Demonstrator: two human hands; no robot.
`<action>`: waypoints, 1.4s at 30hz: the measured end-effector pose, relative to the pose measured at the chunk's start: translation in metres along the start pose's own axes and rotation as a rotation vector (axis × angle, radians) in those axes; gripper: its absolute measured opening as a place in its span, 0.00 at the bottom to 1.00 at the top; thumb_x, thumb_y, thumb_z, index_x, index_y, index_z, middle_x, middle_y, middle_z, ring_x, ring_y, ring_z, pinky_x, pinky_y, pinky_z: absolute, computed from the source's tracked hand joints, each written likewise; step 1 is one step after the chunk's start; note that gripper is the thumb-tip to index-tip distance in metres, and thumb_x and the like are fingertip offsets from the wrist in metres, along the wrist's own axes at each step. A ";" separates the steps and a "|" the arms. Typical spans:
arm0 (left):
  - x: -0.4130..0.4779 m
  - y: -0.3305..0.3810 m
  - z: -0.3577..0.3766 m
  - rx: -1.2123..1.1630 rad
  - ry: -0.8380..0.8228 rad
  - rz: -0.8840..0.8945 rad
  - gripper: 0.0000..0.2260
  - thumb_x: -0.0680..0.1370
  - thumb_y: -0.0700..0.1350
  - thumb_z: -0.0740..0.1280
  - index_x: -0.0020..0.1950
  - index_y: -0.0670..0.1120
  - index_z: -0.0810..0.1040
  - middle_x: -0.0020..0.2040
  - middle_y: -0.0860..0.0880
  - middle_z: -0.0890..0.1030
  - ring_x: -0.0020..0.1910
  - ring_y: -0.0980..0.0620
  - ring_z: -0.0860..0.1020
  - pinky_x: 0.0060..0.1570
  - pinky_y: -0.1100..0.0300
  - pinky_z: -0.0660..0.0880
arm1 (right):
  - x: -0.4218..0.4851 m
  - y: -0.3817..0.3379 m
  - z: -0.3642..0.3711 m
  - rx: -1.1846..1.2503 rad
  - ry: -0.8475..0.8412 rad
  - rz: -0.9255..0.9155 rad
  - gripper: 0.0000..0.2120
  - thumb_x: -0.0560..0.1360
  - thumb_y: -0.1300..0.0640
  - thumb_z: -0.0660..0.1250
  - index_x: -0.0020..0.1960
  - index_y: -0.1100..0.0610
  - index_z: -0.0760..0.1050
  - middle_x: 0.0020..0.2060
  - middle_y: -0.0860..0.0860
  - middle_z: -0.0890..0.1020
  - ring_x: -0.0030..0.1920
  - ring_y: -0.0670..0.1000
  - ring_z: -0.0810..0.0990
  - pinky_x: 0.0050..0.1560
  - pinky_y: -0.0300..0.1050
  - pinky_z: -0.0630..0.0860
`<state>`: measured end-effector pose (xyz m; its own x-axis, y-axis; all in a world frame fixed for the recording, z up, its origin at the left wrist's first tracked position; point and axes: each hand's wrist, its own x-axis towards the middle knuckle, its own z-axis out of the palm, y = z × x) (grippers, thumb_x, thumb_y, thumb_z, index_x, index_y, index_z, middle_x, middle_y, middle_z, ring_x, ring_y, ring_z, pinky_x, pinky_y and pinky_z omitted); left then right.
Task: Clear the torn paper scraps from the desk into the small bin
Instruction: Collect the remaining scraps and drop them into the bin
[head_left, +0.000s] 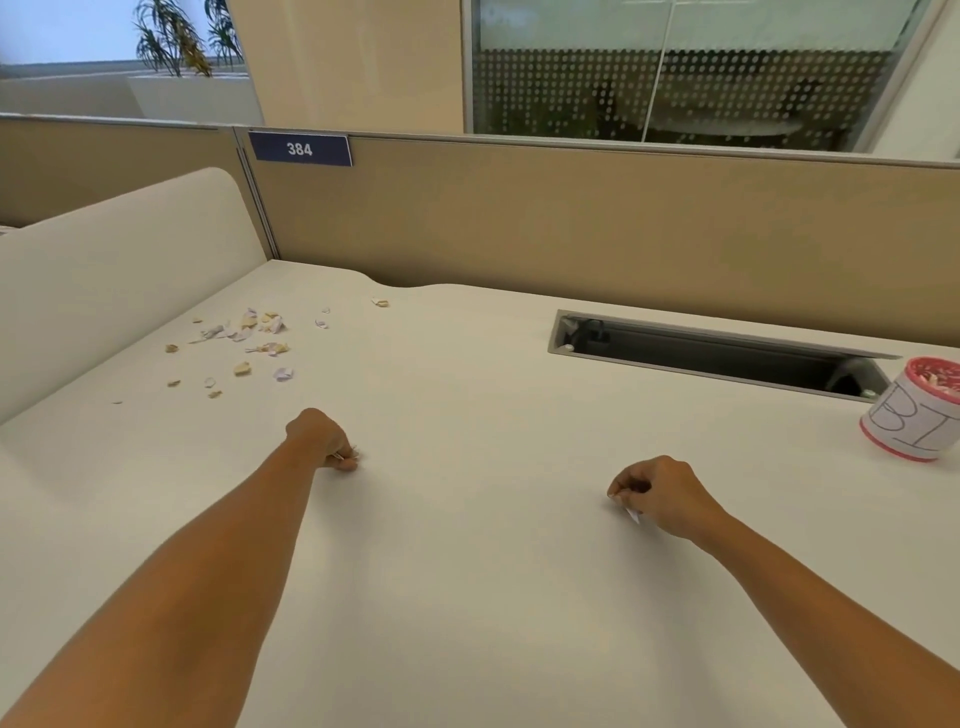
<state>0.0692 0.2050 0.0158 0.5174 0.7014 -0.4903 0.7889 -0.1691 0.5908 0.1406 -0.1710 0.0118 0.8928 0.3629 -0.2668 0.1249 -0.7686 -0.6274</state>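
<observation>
Several torn paper scraps (244, 338), yellowish and pale purple, lie scattered on the far left of the white desk (467, 571). The small bin (917, 410), pink-rimmed with a white paper label, stands at the right edge and holds scraps inside. My left hand (327, 441) rests fisted on the desk below the scatter, with small bits pinched in its fingers. My right hand (660, 496) is closed near the desk's middle right, a white paper scrap (632, 514) poking out from under its fingers. The bin is well to the right of that hand.
A recessed cable tray (717, 358) with an open flap is cut into the desk just left of the bin. Beige partition panels (571, 228) wall the back, and a white curved divider (114, 270) bounds the left side.
</observation>
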 end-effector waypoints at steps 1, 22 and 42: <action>0.000 -0.001 0.001 0.037 0.022 -0.025 0.15 0.68 0.29 0.72 0.28 0.40 0.70 0.13 0.48 0.72 0.19 0.51 0.75 0.40 0.62 0.78 | 0.000 0.001 0.000 0.001 -0.001 -0.002 0.08 0.74 0.67 0.63 0.45 0.61 0.81 0.32 0.55 0.80 0.38 0.51 0.78 0.36 0.31 0.71; -0.031 0.030 0.033 0.560 -0.043 0.072 0.13 0.76 0.32 0.59 0.31 0.39 0.69 0.13 0.48 0.72 0.10 0.54 0.70 0.13 0.71 0.65 | 0.002 0.010 -0.017 0.056 0.069 0.001 0.08 0.74 0.66 0.63 0.47 0.61 0.81 0.38 0.56 0.82 0.40 0.50 0.78 0.35 0.32 0.71; -0.203 0.200 0.268 0.219 -0.338 0.569 0.13 0.74 0.39 0.69 0.56 0.34 0.78 0.52 0.38 0.82 0.48 0.43 0.83 0.49 0.60 0.77 | -0.026 0.135 -0.182 -0.008 0.301 0.073 0.09 0.75 0.65 0.64 0.53 0.63 0.80 0.51 0.59 0.82 0.46 0.54 0.78 0.46 0.38 0.72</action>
<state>0.2110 -0.1566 0.0619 0.9168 0.2143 -0.3369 0.3952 -0.6070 0.6895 0.2131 -0.3799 0.0669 0.9874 0.1352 -0.0819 0.0578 -0.7912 -0.6088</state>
